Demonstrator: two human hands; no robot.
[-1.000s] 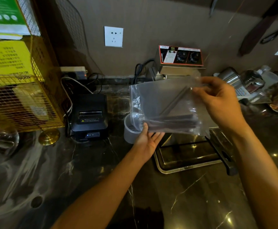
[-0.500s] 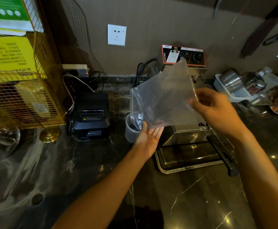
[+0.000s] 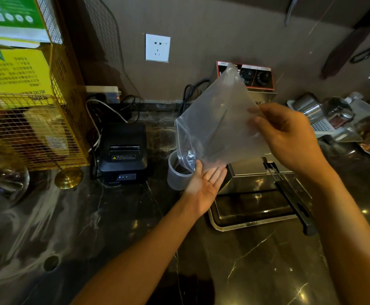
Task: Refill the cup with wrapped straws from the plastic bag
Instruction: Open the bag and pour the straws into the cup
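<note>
A clear plastic bag (image 3: 217,126) hangs tilted with one corner up, its lower open end over a translucent cup (image 3: 176,175) on the dark counter. My right hand (image 3: 287,137) pinches the bag's right side. My left hand (image 3: 206,183) is spread palm-up under the bag's lower edge, just right of the cup. One thin straw (image 3: 220,123) shows faintly inside the bag. Dark straws (image 3: 183,169) lie in the cup's mouth.
A black receipt printer (image 3: 123,153) stands left of the cup. A steel fryer (image 3: 256,84) with a tray (image 3: 252,214) and a black handle (image 3: 294,199) sits right. A gold wire rack (image 3: 36,119) is at the left, metal cups (image 3: 311,106) at far right.
My right hand has tipped the bag from level to corner-up and lowered its side. The dark bundle of straws seen inside the bag earlier has slid down toward the cup.
</note>
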